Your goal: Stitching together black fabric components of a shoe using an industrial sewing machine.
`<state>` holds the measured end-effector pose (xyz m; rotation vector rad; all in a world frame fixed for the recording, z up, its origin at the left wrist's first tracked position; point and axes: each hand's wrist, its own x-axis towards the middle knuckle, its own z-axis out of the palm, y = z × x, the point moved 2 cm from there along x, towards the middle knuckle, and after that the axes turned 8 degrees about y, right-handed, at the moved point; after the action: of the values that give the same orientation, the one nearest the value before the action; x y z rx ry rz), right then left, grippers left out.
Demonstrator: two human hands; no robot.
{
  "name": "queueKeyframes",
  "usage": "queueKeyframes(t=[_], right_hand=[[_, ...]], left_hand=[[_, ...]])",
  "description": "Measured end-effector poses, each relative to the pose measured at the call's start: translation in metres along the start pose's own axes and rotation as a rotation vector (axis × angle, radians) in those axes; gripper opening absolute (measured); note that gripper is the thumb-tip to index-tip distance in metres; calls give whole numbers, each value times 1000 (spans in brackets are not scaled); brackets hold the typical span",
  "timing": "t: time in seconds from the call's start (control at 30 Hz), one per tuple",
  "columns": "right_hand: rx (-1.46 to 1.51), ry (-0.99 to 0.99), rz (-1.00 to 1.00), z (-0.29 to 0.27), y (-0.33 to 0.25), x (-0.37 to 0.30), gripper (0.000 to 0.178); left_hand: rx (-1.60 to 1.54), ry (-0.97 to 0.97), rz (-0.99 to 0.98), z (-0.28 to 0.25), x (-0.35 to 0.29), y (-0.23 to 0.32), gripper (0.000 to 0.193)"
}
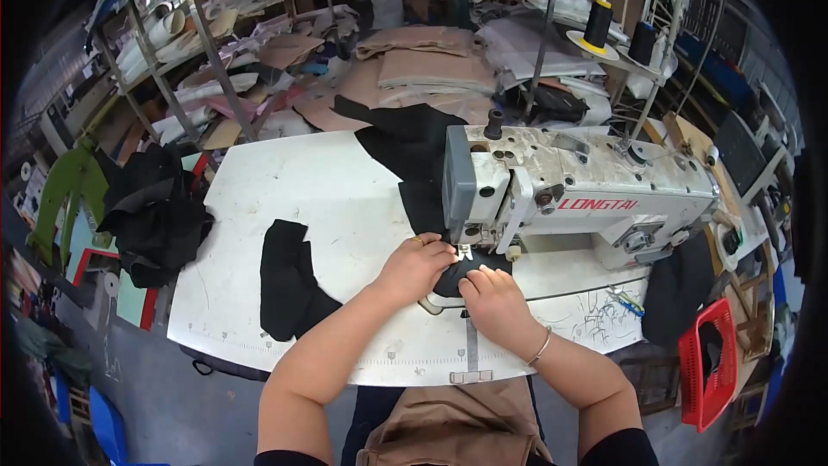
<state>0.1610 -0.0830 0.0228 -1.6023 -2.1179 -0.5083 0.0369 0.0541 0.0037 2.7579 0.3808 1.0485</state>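
Note:
A piece of black fabric (pixel 448 283) lies under the presser foot (pixel 465 252) of a white sewing machine (pixel 595 185). My left hand (pixel 412 271) is at the left of the foot, its bent fingers close together on the fabric. My right hand (pixel 498 304) grips the fabric's near right edge, fingertips just right of and nearer than the foot. More black fabric (pixel 410 142) trails behind the machine head, toward the far edge of the table. A separate curved black fabric piece (pixel 289 285) lies flat to the left of my left forearm.
The white sewing table (pixel 250 181) carries small snips (pixel 627 300) at right. A black cloth heap (pixel 159 216) sits left of it. A red basket (pixel 709 371) stands at lower right. Thread cones (pixel 598 26) and shelves of folded fabric (pixel 431 69) are behind.

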Motion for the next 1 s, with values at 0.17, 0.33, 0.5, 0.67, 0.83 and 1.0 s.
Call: queueKeyframes(t=[0.17,0.33,0.5,0.67,0.83,1.0], right_hand=[[3,33,-10,0,1,0,23],[13,62,-16,4,2,-2,19],[24,1,7,0,2,-1,24],[8,55,-13,2,1,-2,25],[10,43,-16,1,1,-2,26],[11,24,-3,0,2,-3,25]], left_hand=[[-4,-10,-2,-1,2,1,24],[-58,-16,-18,-1,1,-2,24],[-33,1,-7,-1,1,0,25],[-22,-4,12,-2,1,1,26],[-2,-21,-2,-1,0,1,26],[-206,32,-206,-23,9,7,30]])
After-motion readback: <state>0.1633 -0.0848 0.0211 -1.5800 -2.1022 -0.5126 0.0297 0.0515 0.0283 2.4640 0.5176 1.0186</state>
